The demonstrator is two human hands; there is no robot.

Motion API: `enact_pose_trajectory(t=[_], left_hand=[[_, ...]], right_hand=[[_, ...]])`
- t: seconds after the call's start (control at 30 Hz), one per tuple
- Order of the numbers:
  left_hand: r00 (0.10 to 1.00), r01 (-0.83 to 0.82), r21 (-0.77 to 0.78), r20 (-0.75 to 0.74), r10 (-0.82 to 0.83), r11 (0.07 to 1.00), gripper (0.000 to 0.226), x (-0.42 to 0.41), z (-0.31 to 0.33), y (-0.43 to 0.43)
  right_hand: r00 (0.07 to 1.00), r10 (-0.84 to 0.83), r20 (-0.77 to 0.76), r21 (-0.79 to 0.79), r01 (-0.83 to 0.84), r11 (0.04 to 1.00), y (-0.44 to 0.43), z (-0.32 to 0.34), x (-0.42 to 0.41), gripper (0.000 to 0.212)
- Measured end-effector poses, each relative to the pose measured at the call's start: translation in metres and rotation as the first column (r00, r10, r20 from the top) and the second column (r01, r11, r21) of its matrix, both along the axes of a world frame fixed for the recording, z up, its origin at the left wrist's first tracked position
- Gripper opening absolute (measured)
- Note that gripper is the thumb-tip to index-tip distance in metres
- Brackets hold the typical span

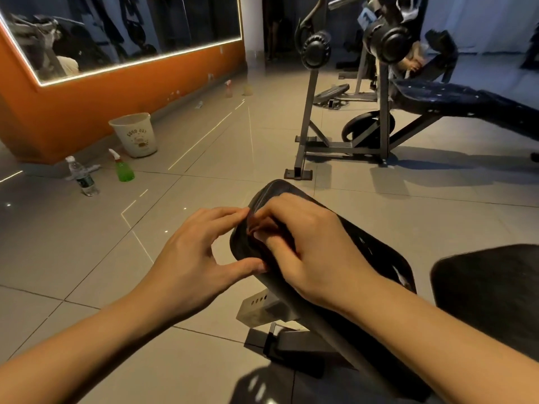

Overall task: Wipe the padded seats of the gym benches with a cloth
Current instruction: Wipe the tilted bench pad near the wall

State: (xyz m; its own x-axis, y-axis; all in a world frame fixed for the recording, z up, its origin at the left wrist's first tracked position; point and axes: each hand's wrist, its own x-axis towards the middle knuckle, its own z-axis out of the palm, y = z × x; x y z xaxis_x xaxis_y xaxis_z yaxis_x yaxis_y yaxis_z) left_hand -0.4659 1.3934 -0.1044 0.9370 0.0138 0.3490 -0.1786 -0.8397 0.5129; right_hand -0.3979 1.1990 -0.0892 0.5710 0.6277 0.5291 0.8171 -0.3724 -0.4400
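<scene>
Nearby, bench pad (376, 252), spray bottle (122, 166), green liquid (126, 174)

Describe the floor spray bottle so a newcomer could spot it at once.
Start at the orange wall on the left, below the mirror. At its foot stands a cream bucket; just in front is the spray bottle, beside a clear water bottle. It alone is green, with a white trigger top.

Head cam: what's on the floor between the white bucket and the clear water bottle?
A green spray bottle stands upright between the white bucket and the water bottle, touching neither. The head view shows it.
</scene>
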Motion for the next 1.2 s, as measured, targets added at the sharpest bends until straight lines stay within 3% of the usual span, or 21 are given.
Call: enact_pose_trajectory(t=[0.03,0.1,0.17,0.23,0.3,0.43,0.5,0.63,0.7,0.77,0.83,0.93,1.0,1.1,1.13,1.2], left_hand=[[1.000,0.002,0.005,-0.005,-0.002,1.000,0.091,0.000,0.001,0.000],[1.000,-0.001,0.006,-0.008,0.001,1.000,0.093,0.003,0.002,0.000],[1.000,-0.009,0.001,-0.005,0.009,1.000,0.094,0.002,0.002,-0.001],[1.000,-0.005,-0.014,-0.001,0.005,1.000,0.093,0.001,0.000,-0.001],[1.000,-0.005,-0.026,-0.004,0.005,1.000,0.092,0.000,0.000,-0.001],[1.000,-0.004,-0.008,-0.020,0.004,1.000,0.091,0.001,0.001,-0.001],[1.000,-0.003,-0.008,-0.015,0.003,1.000,0.091,0.002,0.001,-0.002],[1.000,0.007,-0.022,-0.004,-0.007,1.000,0.090,0.002,-0.001,-0.001],[1.000,0.014,-0.028,0.001,-0.014,1.000,0.090,0.001,-0.002,-0.001],[1.000,0.015,-0.030,0.004,-0.014,0.999,0.090,0.001,0.001,-0.001],[1.000,0.015,0.009,0.002,-0.015,1.000,0.091,0.001,0.006,-0.002],[1.000,0.015,0.068,-0.015,-0.014,0.998,0.092,0.002,0.008,-0.004],[1.000,0.019,0.061,-0.003,-0.019,0.998,0.091,0.002,0.008,-0.005],[1.000,0.012,0.031,0.004,-0.012,0.999,0.089,0.002,0.005,-0.005],[1.000,0.010,0.016,-0.005,-0.010,1.000,0.088,0.002,0.004,-0.004],[1.000,0.015,-0.003,-0.009,-0.015,1.000,0.088,0.003,0.003,-0.004]], right_hand=[[1.000,-0.002,0.022,-0.022,0.003,1.000,-0.004,-0.003,0.004,0.017],[0.986,-0.165,-0.015,-0.008,0.165,0.986,-0.015,-0.017,0.035,0.013],[0.919,-0.381,-0.103,-0.051,0.377,0.925,-0.030,-0.026,0.068,0.010],[0.869,-0.479,-0.123,-0.075,0.473,0.878,-0.036,-0.031,0.073,0.007],[0.906,-0.408,-0.114,-0.051,0.405,0.913,-0.025,-0.023,0.047,0.006],[0.999,-0.032,-0.006,0.000,0.032,0.999,-0.005,-0.008,-0.014,0.017],[0.998,-0.056,0.020,-0.006,0.056,0.998,-0.010,-0.013,-0.002,0.018],[0.892,-0.429,-0.141,-0.045,0.427,0.903,-0.040,-0.035,0.060,0.005],[0.838,-0.520,-0.164,-0.080,0.514,0.854,-0.043,-0.038,0.063,0.008],[0.881,-0.451,-0.144,-0.046,0.449,0.892,-0.030,-0.028,0.038,0.008],[0.962,-0.252,-0.107,0.025,0.256,0.966,-0.016,-0.016,0.003,0.007],[0.995,-0.096,-0.032,0.029,0.097,0.995,-0.014,-0.013,-0.013,0.014],[0.969,-0.240,-0.065,0.021,0.242,0.970,-0.027,-0.027,0.014,0.010],[0.808,-0.542,-0.231,-0.093,0.536,0.839,-0.054,-0.043,0.062,0.009],[0.762,-0.597,-0.252,-0.118,0.588,0.800,-0.058,-0.045,0.068,0.010],[0.768,-0.599,-0.229,-0.112,0.590,0.799,-0.049,-0.040,0.058,0.010]])
